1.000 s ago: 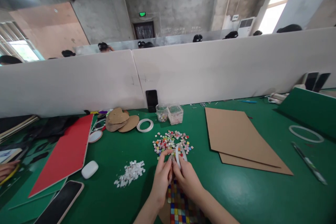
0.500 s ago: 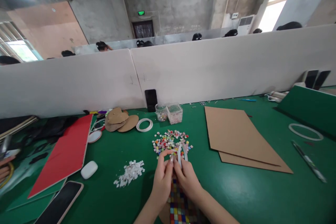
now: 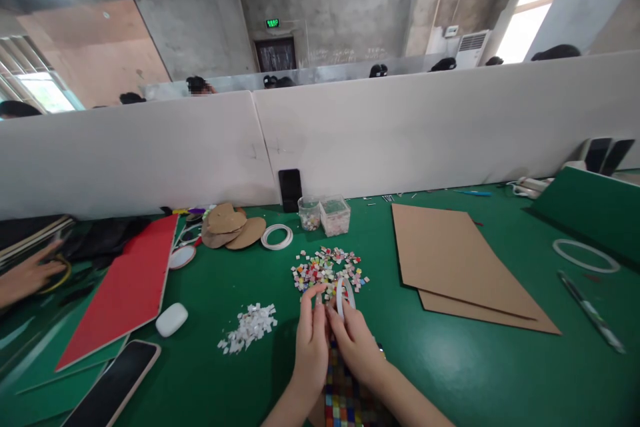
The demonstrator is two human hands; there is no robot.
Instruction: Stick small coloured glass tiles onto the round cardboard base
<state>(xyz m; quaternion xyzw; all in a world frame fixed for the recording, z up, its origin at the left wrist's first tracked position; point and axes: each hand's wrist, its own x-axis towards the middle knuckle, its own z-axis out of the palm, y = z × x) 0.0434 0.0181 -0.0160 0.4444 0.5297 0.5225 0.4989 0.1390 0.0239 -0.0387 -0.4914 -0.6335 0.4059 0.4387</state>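
My left hand [image 3: 310, 343] and my right hand [image 3: 354, 341] meet low in the middle, fingertips pinched together. A white roll of tape [image 3: 344, 295] stands on edge in my right hand's grip. My left fingers pinch at the tape's end beside the roll. Under both wrists lies a board covered with small coloured mosaic squares [image 3: 345, 400], partly hidden by my arms. Just beyond my fingertips sits a loose heap of coloured tiles [image 3: 327, 267] on the green table [image 3: 465, 360].
A pile of white paper bits [image 3: 249, 327], a white case [image 3: 171, 319], a phone [image 3: 113, 387] and a red board [image 3: 125, 290] lie to the left. Brown cardboard sheets [image 3: 460, 267] lie to the right. Two clear tubs [image 3: 325, 213] stand behind. Another person's hand [image 3: 27, 273] is at far left.
My hands stay together on the tape roll, shifting only slightly. The other person's hand at the far left has moved further into view and higher.
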